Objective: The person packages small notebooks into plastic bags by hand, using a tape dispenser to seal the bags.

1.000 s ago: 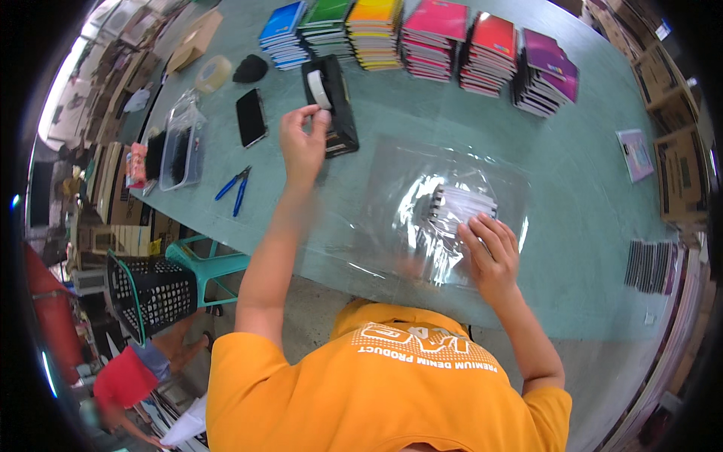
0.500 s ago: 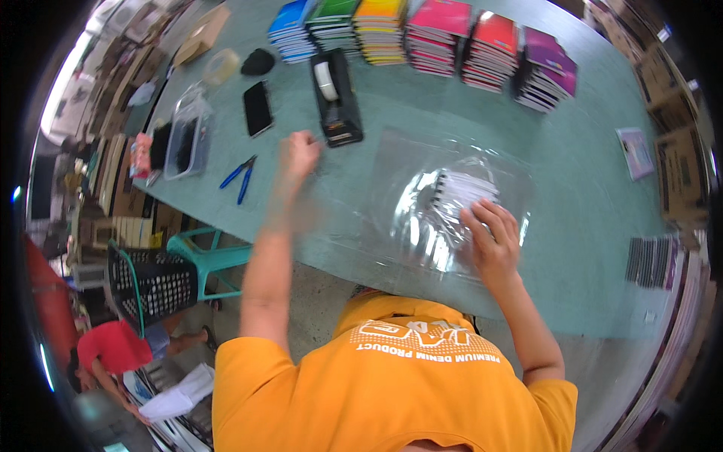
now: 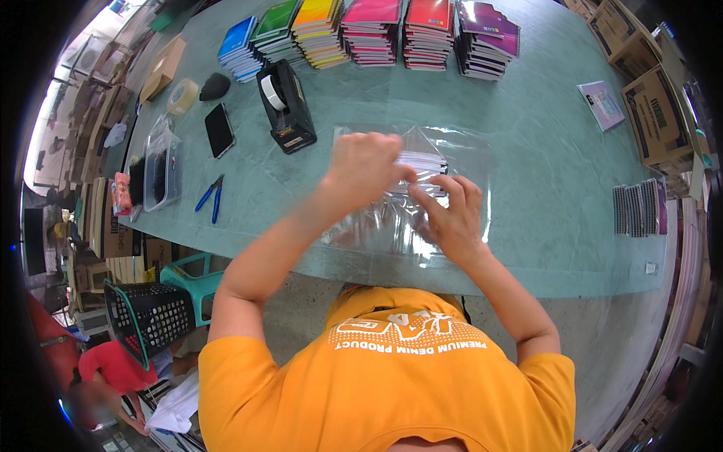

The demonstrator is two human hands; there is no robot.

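Observation:
On the table in front of me lies a clear plastic wrapper (image 3: 471, 147), with a small stack of spiral notebooks (image 3: 429, 164) inside it, seen from its white page edges. My left hand (image 3: 365, 169) is over the stack's left side, its fingers closed in a pinch and slightly blurred. Whatever sits between those fingertips is too small to make out. On the right, my right hand (image 3: 457, 215) rests on the wrapper with fingers apart, its thumb reaching toward the left fingertips. A black tape dispenser (image 3: 290, 113) with a white-cored roll stands beyond my left forearm.
Stacks of coloured notebooks (image 3: 369, 34) line the far edge. At left are a phone (image 3: 220, 130), blue nippers (image 3: 210, 199), a tape roll (image 3: 183, 96) and a plastic tub (image 3: 163, 177). More notebooks (image 3: 640, 209) sit at right. A person in red (image 3: 117, 367) bends at lower left.
My left hand has moved from beside the tape dispenser rightward onto the wrapped stack. My right hand's thumb and fingers have shifted to meet it. The whole view has swung somewhat.

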